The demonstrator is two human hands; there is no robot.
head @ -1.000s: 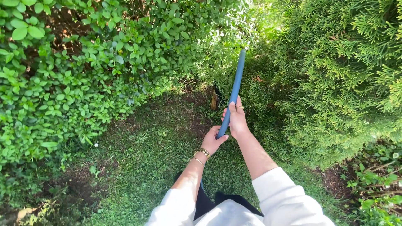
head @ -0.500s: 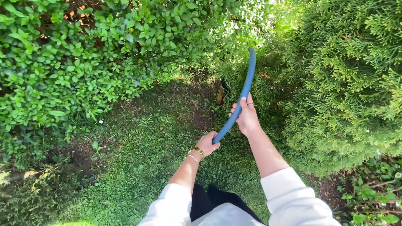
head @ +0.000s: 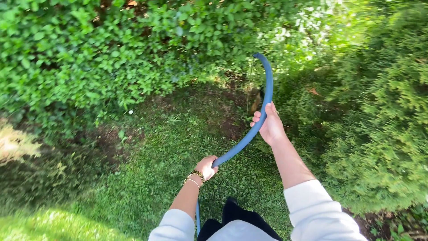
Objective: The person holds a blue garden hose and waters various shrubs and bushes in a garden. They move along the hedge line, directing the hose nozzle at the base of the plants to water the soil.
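Observation:
A blue garden hose [head: 266, 89] curves up from my waist toward the leafy hedge. My right hand [head: 269, 126] grips it farther along, a ring on one finger, with the hose end arcing above it. My left hand [head: 206, 167], wearing gold bracelets at the wrist, holds the hose lower down, closer to my body. Both arms wear white sleeves pushed up.
A broad-leaved hedge [head: 111, 53] fills the left and top. A feathery conifer bush [head: 383, 125] stands at the right. Between them lies a lawn [head: 156, 169] with bare soil patches; a small brown stake [head: 255, 103] stands near the hose.
The hose has bent into a stronger curve, its end swinging left. My hands have moved farther apart, the left sliding down toward my body. The view has shifted left.

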